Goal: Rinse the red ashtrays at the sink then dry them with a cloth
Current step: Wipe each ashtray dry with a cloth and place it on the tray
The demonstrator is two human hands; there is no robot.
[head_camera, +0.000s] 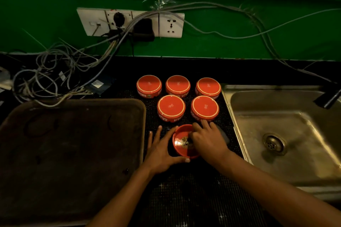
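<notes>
1. Six red ashtrays in view on the dark dotted mat (184, 199) covering the surface. Five sit upside down in two rows beyond the fingers: back row left (149, 86), middle (178, 85), right (208, 86); front row left (171, 107), right (204, 107).
2. Sixth ashtray (180, 143) stands upright, bowl facing up, between the two hands.
3. Left hand (162, 150): fingers spread, curved round the ashtray's left wall, thumb along the near edge; it steadies the ashtray.
4. Right hand (207, 139): fingers bent down into the bowl, pressing a dark cloth (222, 134) that trails out to the right from under the hand. How tightly the fingers pinch the cloth, cannot tell exactly.
5. Front-row right ashtray lies just beyond the right fingertips, near but apart.
6. Steel sink (295, 116) to the right of the right hand; drain (274, 143) visible.
7. Large dark tray (73, 143) just left of the left fingers.
8. Wall socket panel (131, 22) and tangled cables (55, 73) far beyond, against the green wall.
</notes>
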